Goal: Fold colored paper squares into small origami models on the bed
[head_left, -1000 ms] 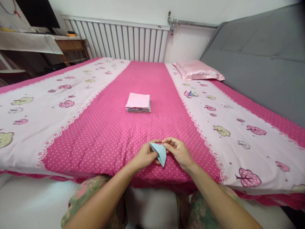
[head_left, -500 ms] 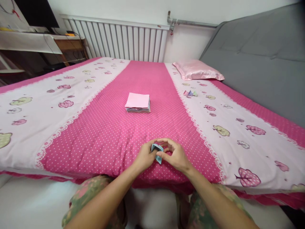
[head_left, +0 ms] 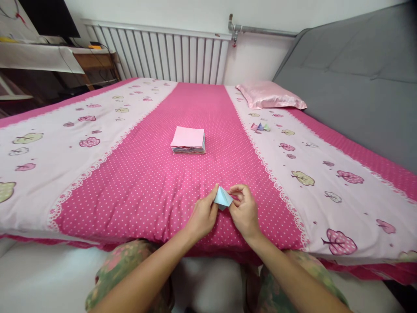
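A small light-blue piece of folded paper (head_left: 223,198) is held between my two hands, just above the front part of the bed. My left hand (head_left: 202,214) pinches its left edge between thumb and fingers. At its right corner, my right hand (head_left: 244,211) grips the paper with thumb and fingertips. The paper shows a raised peak with creased, slanting faces. Farther back on the bed sits a stack of square paper (head_left: 188,138) with a pink sheet on top. Several small folded paper pieces (head_left: 260,127) in pink, purple and green lie to the right.
The bed has a pink dotted and white tree-patterned cover (head_left: 156,178). A pink pillow (head_left: 270,95) rests near the grey headboard (head_left: 352,74). Behind stands a white radiator (head_left: 163,52), with a desk (head_left: 58,56) and monitor (head_left: 48,19) at the left.
The folded blue paper has been turned, and its opened hollow side no longer shows; a peaked face does. Both hands have shifted their grip to its left and right edges.
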### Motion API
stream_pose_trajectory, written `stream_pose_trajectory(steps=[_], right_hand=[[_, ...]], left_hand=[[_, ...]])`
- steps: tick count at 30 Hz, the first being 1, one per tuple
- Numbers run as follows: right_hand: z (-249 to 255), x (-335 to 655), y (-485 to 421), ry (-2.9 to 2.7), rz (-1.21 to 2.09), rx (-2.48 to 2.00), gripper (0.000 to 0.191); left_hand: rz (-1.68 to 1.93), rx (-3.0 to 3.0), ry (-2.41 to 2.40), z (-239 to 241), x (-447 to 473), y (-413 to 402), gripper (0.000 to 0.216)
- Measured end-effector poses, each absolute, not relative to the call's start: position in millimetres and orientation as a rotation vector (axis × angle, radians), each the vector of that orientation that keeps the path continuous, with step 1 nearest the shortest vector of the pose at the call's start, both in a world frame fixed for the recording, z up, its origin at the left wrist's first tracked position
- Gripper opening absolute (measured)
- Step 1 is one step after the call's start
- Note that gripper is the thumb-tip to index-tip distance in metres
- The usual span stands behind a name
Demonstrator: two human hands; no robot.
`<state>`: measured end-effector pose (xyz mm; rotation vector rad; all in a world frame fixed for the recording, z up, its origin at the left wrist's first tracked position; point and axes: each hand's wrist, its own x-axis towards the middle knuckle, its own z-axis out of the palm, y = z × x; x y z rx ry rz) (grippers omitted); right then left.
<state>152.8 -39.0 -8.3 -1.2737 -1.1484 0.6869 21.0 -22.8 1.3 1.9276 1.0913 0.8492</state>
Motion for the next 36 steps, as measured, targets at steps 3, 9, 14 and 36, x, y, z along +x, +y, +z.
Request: stream_pose_trajectory(steps=[3,9,14,36], right_hand=[[-9,148,-42,-1.152,0.607,-1.287,0.019],[-1,151,-46,-1.375,0.481,-1.274,0.029],[6,160,-41,-1.485,0.55,-1.212,0.035],[-2,164,-33,-1.133,1.143,-1.091,0.051]], left_hand=[[0.86,1.94,1.151,1,23,-26,0.052],[0.917,1.583,1.006,2,27,-25,0.053],[0.909,1.149,0.889,13,29,-20,0.041],[0.915,1.158,0.817,12,19,-14,0.071]])
